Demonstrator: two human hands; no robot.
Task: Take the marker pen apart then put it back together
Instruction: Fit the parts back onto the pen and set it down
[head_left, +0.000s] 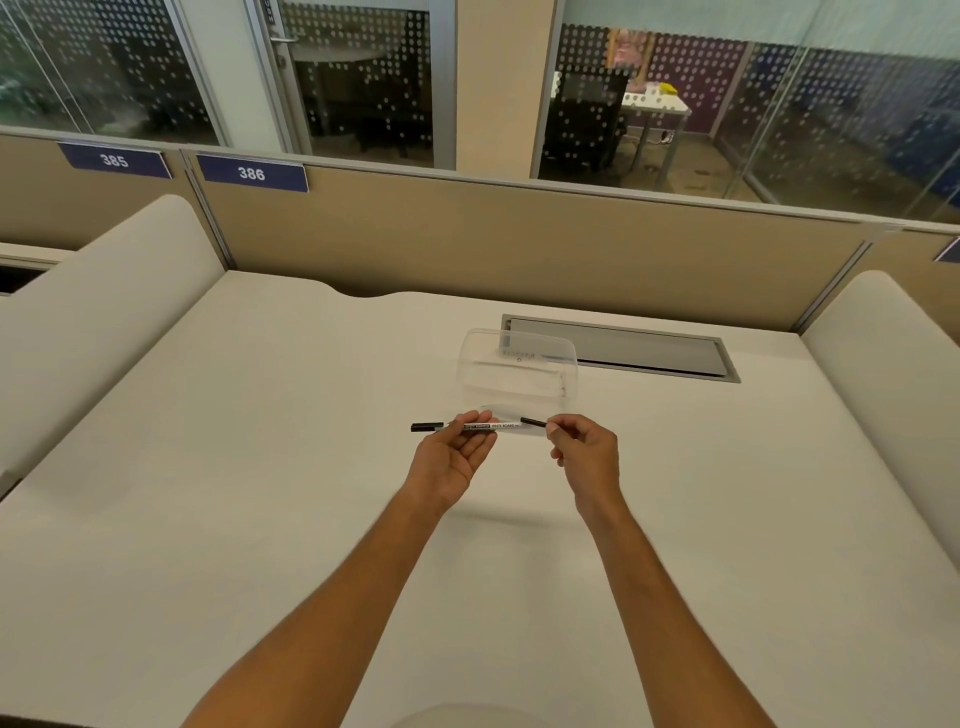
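Marker pen (488, 426) lies level in the air above the desk (260, 441), just in front of your hands and running left to right across the view. Your left hand (453, 456) is palm up, and its fingertips (480, 417) curl over the white barrel and pinch it near the middle, where black print reading "WHITE BOARD" shows. A black end piece (427, 427) sticks out past that hand to the left. Your right hand (587, 452) pinches a thin black piece (533, 422) at the barrel's right end between thumb and forefinger, the other fingers tucked under. That piece seems to be the pen's inner part drawn partway out, though it is too small and dark to be certain, and you cannot tell whether it still sits in the barrel. Just behind the pen a clear plastic container (519, 374) rests on the desk, partly overlapping a grey cable hatch (649, 351). Blue number plates reading 385 (114, 160) and 386 (251, 173) hang on the beige partition (519, 239) at the desk's far edge.
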